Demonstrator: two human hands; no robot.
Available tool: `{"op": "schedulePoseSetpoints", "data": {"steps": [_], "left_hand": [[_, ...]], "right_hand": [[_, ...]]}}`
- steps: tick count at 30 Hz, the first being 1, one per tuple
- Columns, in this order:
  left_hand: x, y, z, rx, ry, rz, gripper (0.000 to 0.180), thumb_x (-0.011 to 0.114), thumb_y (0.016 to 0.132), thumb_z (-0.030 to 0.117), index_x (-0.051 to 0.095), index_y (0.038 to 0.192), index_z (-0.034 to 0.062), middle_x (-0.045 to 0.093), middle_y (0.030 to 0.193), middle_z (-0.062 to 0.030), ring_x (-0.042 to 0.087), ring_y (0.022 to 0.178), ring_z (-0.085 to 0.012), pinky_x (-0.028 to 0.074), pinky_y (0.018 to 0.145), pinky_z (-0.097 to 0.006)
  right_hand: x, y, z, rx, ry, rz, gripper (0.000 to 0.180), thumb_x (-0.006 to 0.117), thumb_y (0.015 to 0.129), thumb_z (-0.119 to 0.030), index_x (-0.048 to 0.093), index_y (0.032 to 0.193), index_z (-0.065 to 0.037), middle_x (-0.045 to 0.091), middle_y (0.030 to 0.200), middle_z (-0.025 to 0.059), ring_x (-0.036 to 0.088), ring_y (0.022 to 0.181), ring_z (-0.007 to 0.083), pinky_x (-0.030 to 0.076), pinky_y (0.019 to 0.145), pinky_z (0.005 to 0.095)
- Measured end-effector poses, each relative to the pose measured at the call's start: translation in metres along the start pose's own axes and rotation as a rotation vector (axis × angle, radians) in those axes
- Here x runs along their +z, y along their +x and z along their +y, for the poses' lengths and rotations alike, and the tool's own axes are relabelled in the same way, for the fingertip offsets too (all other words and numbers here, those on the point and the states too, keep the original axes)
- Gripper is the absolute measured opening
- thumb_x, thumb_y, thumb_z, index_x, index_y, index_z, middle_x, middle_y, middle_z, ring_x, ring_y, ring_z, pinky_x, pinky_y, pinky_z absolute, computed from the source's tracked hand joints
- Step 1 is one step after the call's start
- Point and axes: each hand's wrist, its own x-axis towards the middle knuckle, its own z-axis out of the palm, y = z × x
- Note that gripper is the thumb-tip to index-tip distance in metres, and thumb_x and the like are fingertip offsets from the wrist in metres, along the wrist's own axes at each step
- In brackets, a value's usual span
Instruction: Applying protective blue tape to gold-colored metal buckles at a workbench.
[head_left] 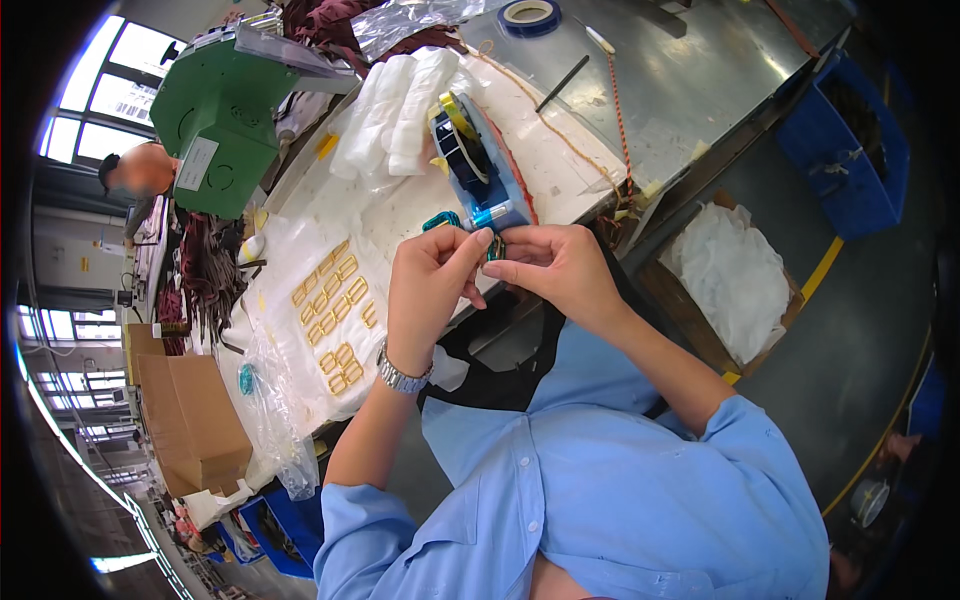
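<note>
Between the fingertips of both hands is a small piece with teal and gold edges (494, 247), mostly hidden by the fingers; I cannot tell its exact kind. My left hand (428, 285), with a metal watch on its wrist, pinches it from the left. My right hand (565, 272) pinches it from the right. Just beyond my hands stands a blue tape dispenser (512, 190) with a dark wheel and yellow tape. Beside it lies a teal-coated frame-shaped piece (441, 220). Several gold rectangular buckles (335, 290) are laid in rows on the white sheet to my left.
White wrapped bundles (395, 115) lie behind the dispenser. A blue tape roll (529, 17) sits on the metal tabletop (690, 70). A green machine (225, 125) and a person stand at the left. A carton (190, 415) and a plastic-lined box (735, 285) flank me.
</note>
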Motion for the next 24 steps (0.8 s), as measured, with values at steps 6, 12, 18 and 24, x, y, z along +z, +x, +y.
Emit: {"op": "schedulePoseSetpoints", "data": {"steps": [6,12,18,24], "left_hand": [[0.023,-0.034,-0.009,0.526,0.547,0.308,0.026,0.075,0.094,-0.005,0.072,0.120,-0.0011,0.075,0.101,-0.0144,0.076,0.085,-0.0242,0.062,0.076,-0.036],[0.034,-0.027,-0.025,0.779,0.740,0.399,0.042,0.081,0.086,-0.007,0.072,0.127,0.0019,0.078,0.099,-0.0140,0.079,0.087,-0.0264,0.062,0.080,-0.037],[0.049,-0.053,-0.049,0.454,0.453,0.163,0.041,0.081,0.093,-0.001,0.070,0.132,-0.0024,0.079,0.100,-0.0134,0.080,0.090,-0.0211,0.064,0.082,-0.033],[0.039,-0.074,-0.064,0.164,-0.264,-0.018,0.039,0.072,0.101,-0.007,0.066,0.140,-0.0082,0.078,0.118,-0.0092,0.077,0.099,-0.0127,0.063,0.087,-0.026]], "right_hand": [[-0.002,0.003,-0.003,0.041,-0.132,0.039,0.029,0.085,0.097,-0.012,0.079,0.119,0.006,0.080,0.093,0.0041,0.071,0.084,0.0049,0.058,0.074,0.0222],[0.003,0.005,0.002,-0.006,-0.150,0.078,0.031,0.085,0.097,-0.022,0.081,0.103,0.009,0.082,0.084,0.0083,0.072,0.075,0.0072,0.057,0.067,0.0250],[-0.019,-0.039,0.022,0.299,-0.170,0.011,0.028,0.079,0.102,-0.014,0.077,0.121,0.007,0.081,0.099,0.0074,0.075,0.088,0.0100,0.060,0.078,0.0248],[-0.019,-0.056,-0.014,0.001,-0.391,-0.264,0.028,0.077,0.098,-0.005,0.071,0.124,0.003,0.080,0.100,0.0127,0.079,0.093,0.0160,0.060,0.080,0.0309]]}}
